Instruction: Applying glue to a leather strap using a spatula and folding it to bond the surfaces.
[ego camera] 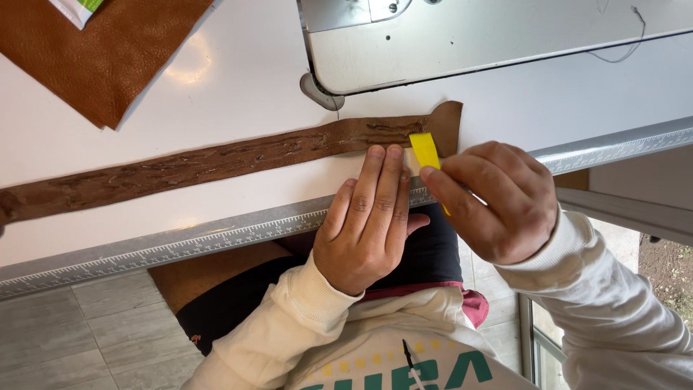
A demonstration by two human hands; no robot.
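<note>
A long brown leather strip lies across the white table, its surface streaked with glossy lines. My left hand lies flat, its fingertips pressing the table edge just below the strip's right part. My right hand pinches a small yellow flat tool whose tip rests on the strip near its wider right end.
A white sewing machine stands at the back, right of centre. A larger tan leather piece lies at the back left. A metal ruler edge runs along the table front. Below is tiled floor.
</note>
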